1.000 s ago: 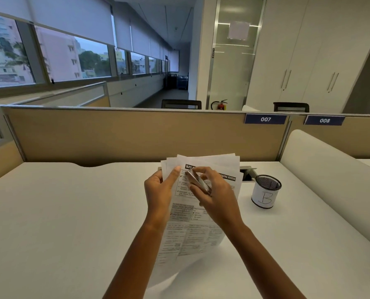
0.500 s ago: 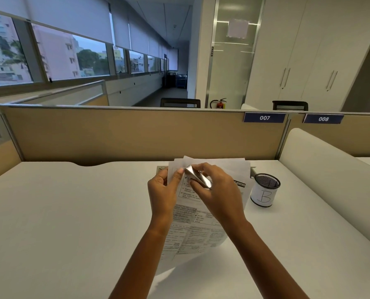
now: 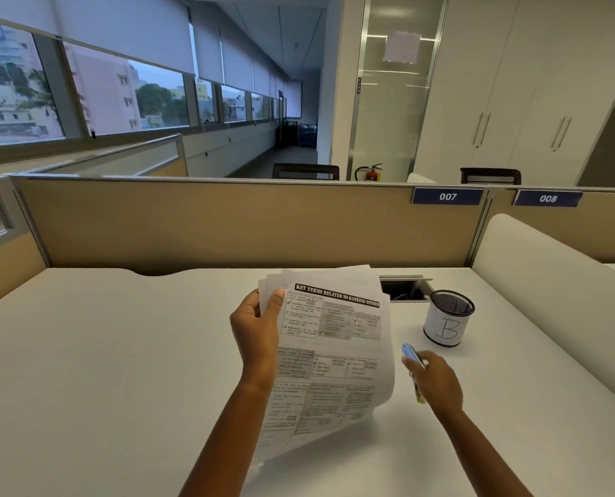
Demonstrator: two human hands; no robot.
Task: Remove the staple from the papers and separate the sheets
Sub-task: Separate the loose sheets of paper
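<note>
Black mesh cup [image 3: 450, 317] marked "B", contents unseen, stands right of the papers [image 3: 334, 349] pinched by the left hand [image 3: 257, 326], while the right hand [image 3: 436, 382] grips a metal tool [image 3: 412, 355] over the worktop [image 3: 101, 371].

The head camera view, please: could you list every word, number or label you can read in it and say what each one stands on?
"KEY TERMS RELATED TO BANKING SYSTEM": black heading band on the top sheet of the papers.
"007": blue plate on the partition.
"008": second blue plate, to its right.
"B": handwritten on the white wrap of the mesh cup.
The papers' body print and the small vertical sign by the glass door are too small to read.
</note>
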